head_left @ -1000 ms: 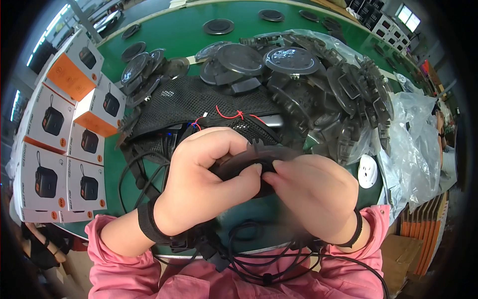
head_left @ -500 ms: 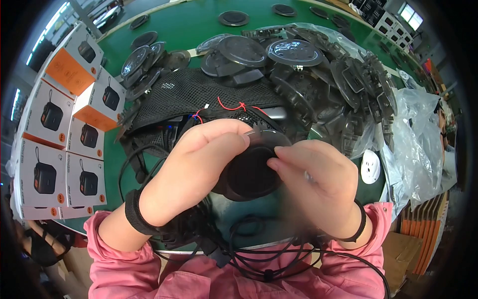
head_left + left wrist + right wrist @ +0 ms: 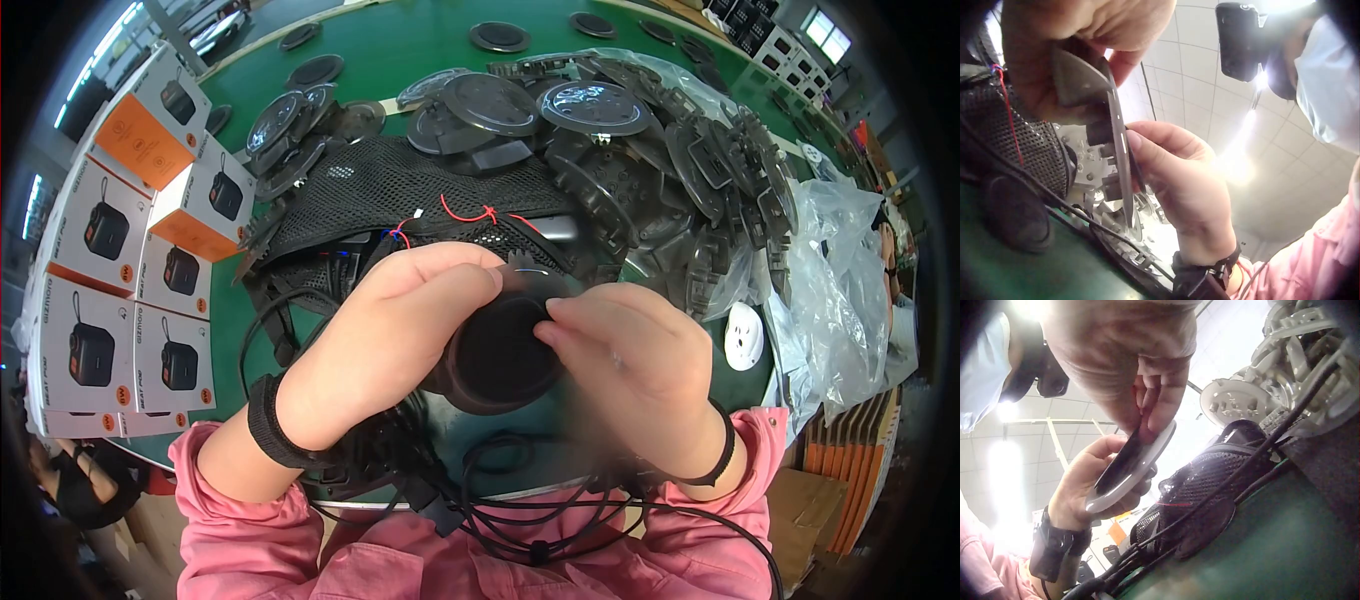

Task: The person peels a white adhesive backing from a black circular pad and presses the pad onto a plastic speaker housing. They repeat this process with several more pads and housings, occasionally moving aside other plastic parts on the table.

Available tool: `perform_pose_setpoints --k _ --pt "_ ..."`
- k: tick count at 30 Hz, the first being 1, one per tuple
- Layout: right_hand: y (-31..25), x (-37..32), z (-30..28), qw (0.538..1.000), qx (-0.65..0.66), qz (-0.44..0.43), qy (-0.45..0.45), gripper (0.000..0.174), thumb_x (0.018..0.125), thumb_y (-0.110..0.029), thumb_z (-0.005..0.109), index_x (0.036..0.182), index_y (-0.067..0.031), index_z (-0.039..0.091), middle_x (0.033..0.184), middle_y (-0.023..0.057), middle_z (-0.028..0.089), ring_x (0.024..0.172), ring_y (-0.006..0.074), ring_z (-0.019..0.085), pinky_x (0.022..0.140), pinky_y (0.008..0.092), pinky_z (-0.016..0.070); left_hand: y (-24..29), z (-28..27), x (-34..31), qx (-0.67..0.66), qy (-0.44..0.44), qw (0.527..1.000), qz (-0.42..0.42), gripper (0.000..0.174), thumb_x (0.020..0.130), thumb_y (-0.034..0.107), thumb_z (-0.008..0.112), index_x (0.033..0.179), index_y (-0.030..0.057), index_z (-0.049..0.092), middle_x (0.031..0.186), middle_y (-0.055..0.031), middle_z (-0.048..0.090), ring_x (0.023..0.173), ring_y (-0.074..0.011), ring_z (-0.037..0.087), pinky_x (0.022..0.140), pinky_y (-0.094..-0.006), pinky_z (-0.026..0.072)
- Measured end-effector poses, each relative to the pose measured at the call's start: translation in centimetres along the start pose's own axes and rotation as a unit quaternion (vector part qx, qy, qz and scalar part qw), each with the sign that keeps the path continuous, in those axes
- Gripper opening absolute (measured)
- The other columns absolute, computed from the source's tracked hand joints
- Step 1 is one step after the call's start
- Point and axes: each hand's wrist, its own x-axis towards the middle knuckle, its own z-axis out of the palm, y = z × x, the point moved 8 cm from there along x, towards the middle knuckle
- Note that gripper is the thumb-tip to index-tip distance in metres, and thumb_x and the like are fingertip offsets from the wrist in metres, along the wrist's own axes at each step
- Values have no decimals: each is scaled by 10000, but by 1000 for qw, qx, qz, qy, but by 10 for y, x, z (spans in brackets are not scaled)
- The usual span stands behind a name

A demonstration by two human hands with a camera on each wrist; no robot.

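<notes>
My left hand [image 3: 370, 335] grips a round dark plastic cover [image 3: 1120, 147] by its edge, above the near side of the table. A thin black disc [image 3: 508, 345] lies against the cover's face, filling most of it in the head view. With thumb and forefinger my right hand [image 3: 640, 345] pinches the disc's edge. In the right wrist view the black disc [image 3: 1119, 464] stands at a slight angle off the cover's pale-looking rim [image 3: 1113, 499]. Small posts and clips [image 3: 1110, 181] stick out of the cover's back in the left wrist view.
Similar round covers [image 3: 490, 103] are heaped behind a black mesh bag [image 3: 400, 190] and scattered farther back. White-and-orange speaker boxes [image 3: 92, 340] stack at the left. Black cables [image 3: 500, 510] coil in front. A white oval part [image 3: 743, 335] and clear plastic bag [image 3: 840, 290] lie right.
The cover has been tilted from nearly edge-on to show its black face, and it has dropped slightly. My left thumb has moved up to its upper edge; my right fingers still pinch at the right side.
</notes>
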Motion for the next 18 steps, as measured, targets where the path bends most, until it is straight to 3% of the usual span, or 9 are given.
perform_pose_setpoints --k 10,12,15,17,18 --pt "-5 -3 5 996 -74 -57 -4 205 680 -14 644 868 -4 561 736 95 540 606 253 550 509 319 443 0 4 0 11 -25 1000 0 235 818 70 430 978 -42 560 928 -74 605 833 -123 571 761 -235 442" --pt "-4 -2 4 995 -78 -58 -1 206 676 -17 646 862 -4 559 731 93 537 605 255 548 505 324 441 -2 4 2 12 -27 1000 2 177 862 106 415 832 29 571 708 43 541 619 -11 479 527 -157 381" --pt "-4 -1 1 996 -79 -49 1 217 667 -28 654 860 -11 556 739 103 533 621 265 537 527 320 439 -2 4 1 10 -30 999 5 182 861 114 416 841 26 574 703 41 540 615 -12 478 524 -156 380" --pt "6 3 -4 997 -62 43 -2 253 671 -30 659 894 -21 540 747 98 533 634 247 531 550 284 430 1 3 1 11 -30 999 4 181 850 113 422 857 19 576 720 27 555 629 -26 495 543 -164 394" --pt "6 3 -3 997 -63 44 0 253 671 -30 659 894 -21 540 747 98 533 634 247 531 550 284 430 2 3 1 12 -30 999 4 183 840 111 428 872 12 578 738 12 569 644 -40 512 561 -172 408"
